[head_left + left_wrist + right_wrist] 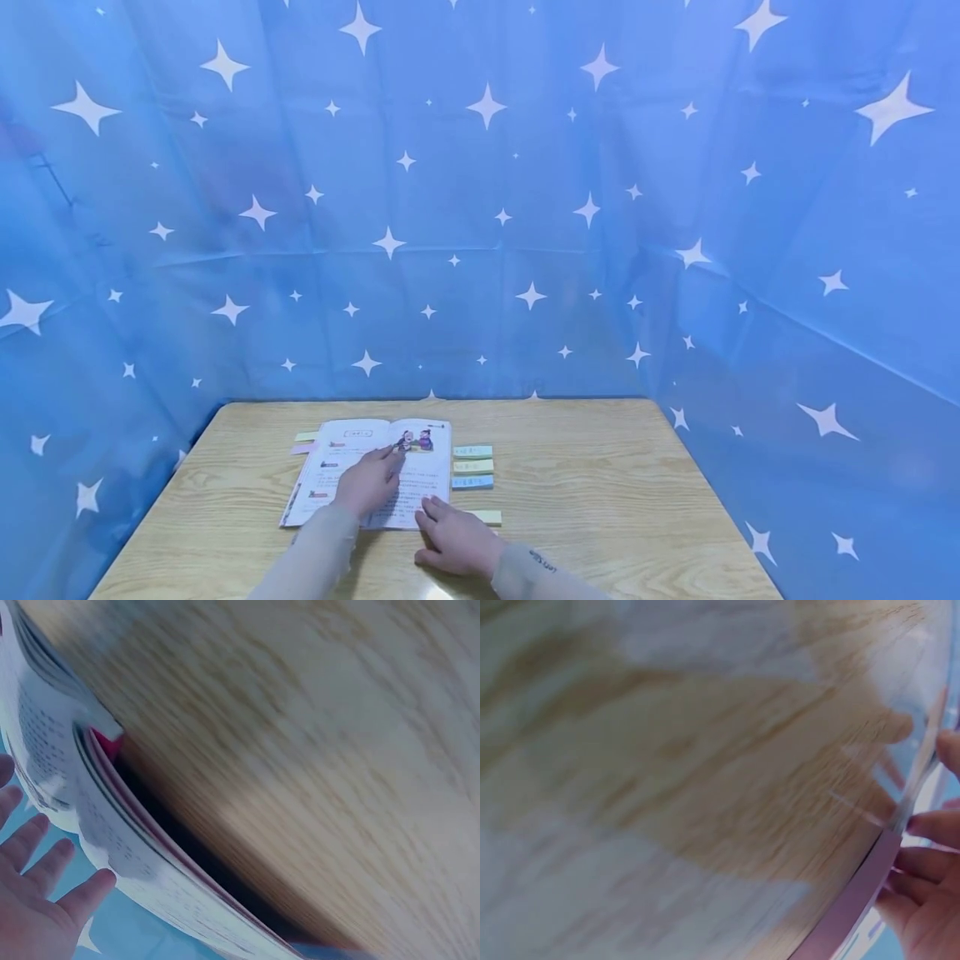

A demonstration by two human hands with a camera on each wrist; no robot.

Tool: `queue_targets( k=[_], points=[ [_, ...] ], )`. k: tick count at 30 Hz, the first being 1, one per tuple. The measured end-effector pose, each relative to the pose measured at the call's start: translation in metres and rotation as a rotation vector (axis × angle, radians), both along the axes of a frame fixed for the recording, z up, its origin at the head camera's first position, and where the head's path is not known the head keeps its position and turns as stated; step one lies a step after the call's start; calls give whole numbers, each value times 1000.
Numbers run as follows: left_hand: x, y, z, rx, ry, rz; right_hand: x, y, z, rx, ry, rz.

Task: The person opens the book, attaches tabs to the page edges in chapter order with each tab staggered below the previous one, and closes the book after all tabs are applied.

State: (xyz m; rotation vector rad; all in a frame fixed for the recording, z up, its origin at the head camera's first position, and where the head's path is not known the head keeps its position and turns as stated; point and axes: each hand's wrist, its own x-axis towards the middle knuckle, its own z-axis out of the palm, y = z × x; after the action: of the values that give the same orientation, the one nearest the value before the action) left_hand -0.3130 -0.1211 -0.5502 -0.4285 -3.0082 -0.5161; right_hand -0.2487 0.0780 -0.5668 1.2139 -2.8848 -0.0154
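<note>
An open book (307,483) lies on the wooden table, with printed text on both pages and a coloured picture (414,440) of two figures at the top of the right page. My left hand (367,483) reaches over the middle of the book, fingers extended toward the picture. In the left wrist view its spread fingers (86,896) are over the curved pages. My right hand (459,537) is at the book's lower right corner, its fingertips over the page. A pink strip (851,904) runs beside that hand in the right wrist view.
Sticky tabs stick out from the book's right side: green (472,451), yellow (474,467), blue (474,482), and another yellow (483,517) lower down. Yellow and pink tabs (303,448) show on its left. A blue curtain with white stars (487,250) surrounds the table (615,500).
</note>
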Motion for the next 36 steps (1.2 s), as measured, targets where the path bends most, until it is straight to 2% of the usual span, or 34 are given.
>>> queue_targets(
  k=[7, 9, 13, 17, 23, 26, 29, 31, 36],
  points=[
    [7, 8, -6, 17, -32, -83, 0, 1, 1, 2, 47, 26],
    [9, 8, -7, -3, -29, -86, -2, 1, 2, 3, 59, 37],
    [12, 7, -9, -71, -22, -37, -4, 1, 5, -9, 49, 52],
    [14, 4, -12, -108, -64, 46, -4, 2, 7, -21, 37, 56],
    [15, -2, -18, -89, -119, 106, -7, 2, 4, -41, 33, 72],
    [15, -4, -19, -72, -132, 107, -14, 2, 6, -78, -30, 82],
    [16, -5, -20, -66, -143, 105, -26, 4, 13, -129, -140, 44],
    [16, -5, -19, -62, -145, 101, -35, 8, 19, -177, -171, -3],
    [13, -3, -18, -42, -158, 99, -67, 25, 30, -344, -98, -177]
  ],
)
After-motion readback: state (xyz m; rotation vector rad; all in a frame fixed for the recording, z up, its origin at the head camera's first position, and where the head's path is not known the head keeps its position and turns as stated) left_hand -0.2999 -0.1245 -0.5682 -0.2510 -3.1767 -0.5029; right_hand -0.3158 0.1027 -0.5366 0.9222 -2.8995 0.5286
